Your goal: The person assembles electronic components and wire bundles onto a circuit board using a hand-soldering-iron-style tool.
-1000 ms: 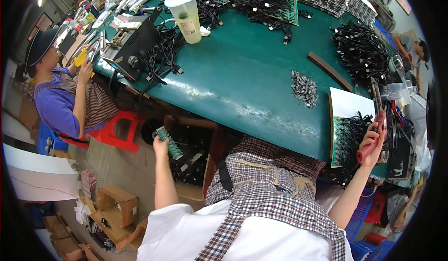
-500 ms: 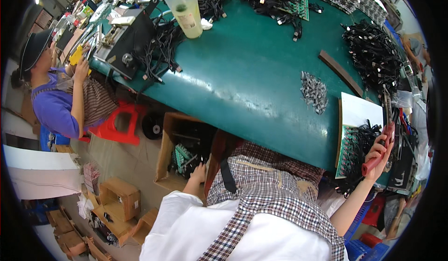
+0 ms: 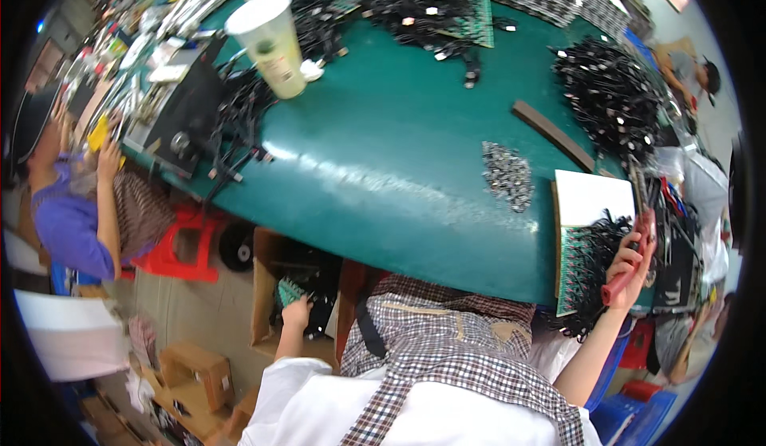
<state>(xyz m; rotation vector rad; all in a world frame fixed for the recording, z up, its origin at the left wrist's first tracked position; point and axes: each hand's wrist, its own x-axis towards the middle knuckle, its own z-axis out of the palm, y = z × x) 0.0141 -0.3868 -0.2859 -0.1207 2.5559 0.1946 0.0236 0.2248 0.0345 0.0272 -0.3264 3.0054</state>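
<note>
My left hand (image 3: 296, 313) reaches down into an open cardboard box (image 3: 268, 334) below the table. Its fingers are closed at the edge of a green circuit board (image 3: 289, 290), and the fingertips are partly hidden. At the table's right end, my right hand (image 3: 627, 274) is wrapped round a red-handled tool (image 3: 618, 286) whose far end is hard to make out. Beside that hand lies a green circuit board strip (image 3: 571, 274) with black cables attached, below a white sheet (image 3: 592, 195).
On the green table (image 3: 399, 143) are a pile of small metallic parts (image 3: 508, 176), a dark bar (image 3: 553, 136), heaps of black cables (image 3: 610, 99) and a drink cup (image 3: 275, 59). A co-worker (image 3: 72, 215) sits at left near a red stool (image 3: 187, 250).
The whole view has shifted, blurring slightly. My left hand has moved left within the box, onto the circuit board. My right hand still holds the red-handled tool.
</note>
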